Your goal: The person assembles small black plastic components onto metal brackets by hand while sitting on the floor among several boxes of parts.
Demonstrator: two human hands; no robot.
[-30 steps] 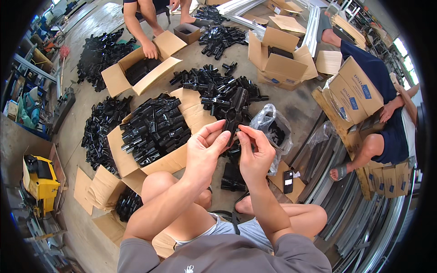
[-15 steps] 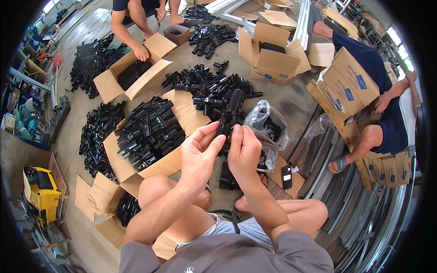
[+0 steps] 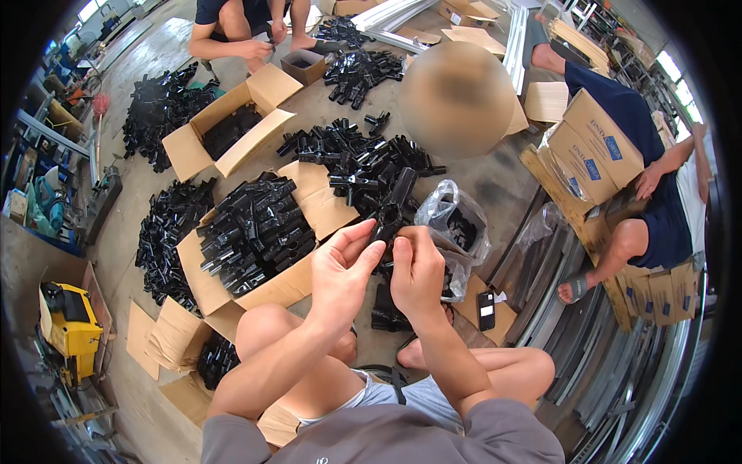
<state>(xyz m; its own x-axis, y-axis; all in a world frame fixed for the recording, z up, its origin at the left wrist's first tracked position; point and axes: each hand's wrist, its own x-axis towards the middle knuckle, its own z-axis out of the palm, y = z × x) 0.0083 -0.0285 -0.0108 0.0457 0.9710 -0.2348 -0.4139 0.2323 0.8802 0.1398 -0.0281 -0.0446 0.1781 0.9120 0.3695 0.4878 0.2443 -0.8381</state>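
Both hands are raised in front of me around a glossy black pipe fitting (image 3: 396,197) with tube-shaped arms. My left hand (image 3: 345,263) is closed on its lower left side, thumb and fingers pinching. From the other side my right hand (image 3: 417,271) grips the lower end, thumb against the fingers, partly hiding it. Beyond lies a loose heap of similar black fittings (image 3: 321,147). To the left an open carton (image 3: 267,292) is filled with black fittings in rows. A clear plastic bag (image 3: 479,247) with small black parts stands right of my hands.
Another pile of fittings (image 3: 166,232) lies left of the carton. A co-worker (image 3: 220,48) squats at the back by an open box (image 3: 185,155). Another person sits at right near stacked cartons (image 3: 595,147). A phone (image 3: 486,311), metal profiles (image 3: 587,371) and a yellow case (image 3: 73,332) lie around.
My hands stay on the fitting with little movement. The co-worker at the back has drawn a hand out of the open box and now has both hands together above it.
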